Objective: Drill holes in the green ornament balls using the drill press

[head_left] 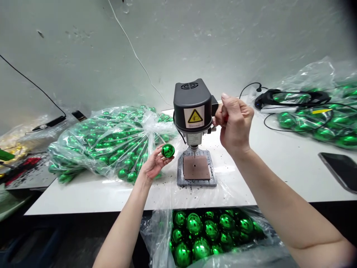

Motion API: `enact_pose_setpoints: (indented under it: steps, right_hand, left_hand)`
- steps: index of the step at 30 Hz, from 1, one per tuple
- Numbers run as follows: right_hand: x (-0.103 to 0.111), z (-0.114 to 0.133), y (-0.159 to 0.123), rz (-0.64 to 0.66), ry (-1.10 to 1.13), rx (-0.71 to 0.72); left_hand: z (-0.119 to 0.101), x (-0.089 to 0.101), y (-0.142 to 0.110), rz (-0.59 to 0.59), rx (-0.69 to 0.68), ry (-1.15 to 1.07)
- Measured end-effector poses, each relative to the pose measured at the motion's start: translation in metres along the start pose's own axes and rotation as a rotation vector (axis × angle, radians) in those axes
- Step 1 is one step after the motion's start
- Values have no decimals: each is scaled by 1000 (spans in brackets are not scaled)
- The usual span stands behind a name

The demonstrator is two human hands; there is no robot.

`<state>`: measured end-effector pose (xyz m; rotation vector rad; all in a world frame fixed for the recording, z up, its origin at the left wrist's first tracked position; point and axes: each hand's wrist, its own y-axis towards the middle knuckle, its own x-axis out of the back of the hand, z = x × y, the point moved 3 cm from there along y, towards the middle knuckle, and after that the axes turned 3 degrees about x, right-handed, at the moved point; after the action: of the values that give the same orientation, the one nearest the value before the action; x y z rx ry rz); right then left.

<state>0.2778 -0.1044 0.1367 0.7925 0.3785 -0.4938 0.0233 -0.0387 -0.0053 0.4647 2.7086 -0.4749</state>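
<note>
My left hand (156, 162) holds a shiny green bauble (168, 150) at its fingertips, left of a small black drill press (192, 104). The bauble is clear of the machine. My right hand (235, 119) is closed around the drill press's feed handle, which is mostly hidden by the fingers; a bit of red shows there. Below the chuck, the thin drill bit (194, 153) points down over a brown square board (196, 168) with a small dark hole. The board lies on the grey base plate (180, 175).
A clear bag of green baubles (111, 139) lies to the left. Nearest me, below the table edge, is an open bag of baubles (210, 230). On the right are another bag (320, 123), black cables and a phone (338, 169). Dark crumbs dot the white tabletop (92, 195).
</note>
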Motion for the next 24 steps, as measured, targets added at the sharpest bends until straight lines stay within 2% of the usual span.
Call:
enact_pose_setpoints:
  steps: [4,12,16,19,22,24]
  right_hand:
    - [0,0,0,10,-22,17]
    - [1,-1,1,19,-36,27]
    - [0,-1,1,7,-51,-7]
    - [-1,0,2,4,-34,-17]
    - [-2,1,4,3,-11,-18]
    - [-3,0,6,0,-25,-22]
  left_hand:
    - [21,-15,-20,-12,92,-137]
    - [40,-33,-27,44,271,-314]
    - [40,-34,-31,81,256,-394]
    - [41,-34,-32,99,252,-375]
    - [47,-34,-31,58,238,-292]
    - [52,-35,-29,9,179,-214]
